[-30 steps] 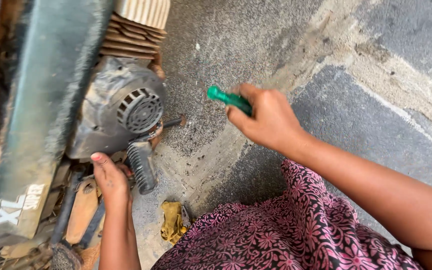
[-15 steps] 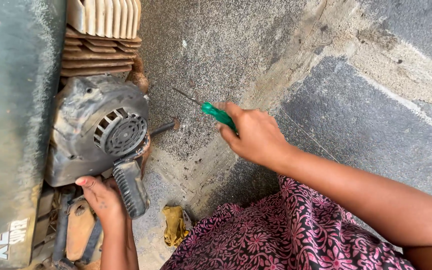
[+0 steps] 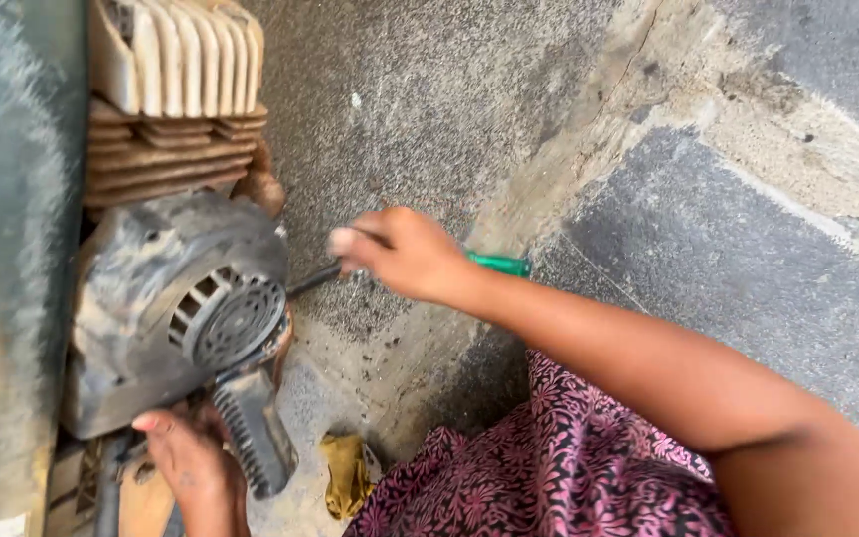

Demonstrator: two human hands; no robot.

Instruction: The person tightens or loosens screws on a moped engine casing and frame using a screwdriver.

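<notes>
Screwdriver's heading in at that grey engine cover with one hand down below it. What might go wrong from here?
1. The right hand holds the green-handled screwdriver at a shallow angle toward the grey fan cover; the shaft looks blurred, so the tip could slip off and skid across the housing.
2. The left hand rests just below the cover beside the ribbed black part, in the path of a slipped tip.
3. The cover's slotted grille might catch the tip.

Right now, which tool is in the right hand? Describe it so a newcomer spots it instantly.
Start at the grey engine cover with its round vented grille, on the left. Just right of it, over the rough concrete floor, the right hand grips a screwdriver, its dark shaft pointing at the cover. Its bright green handle, poking out behind the hand, is the only green thing in view.
</notes>
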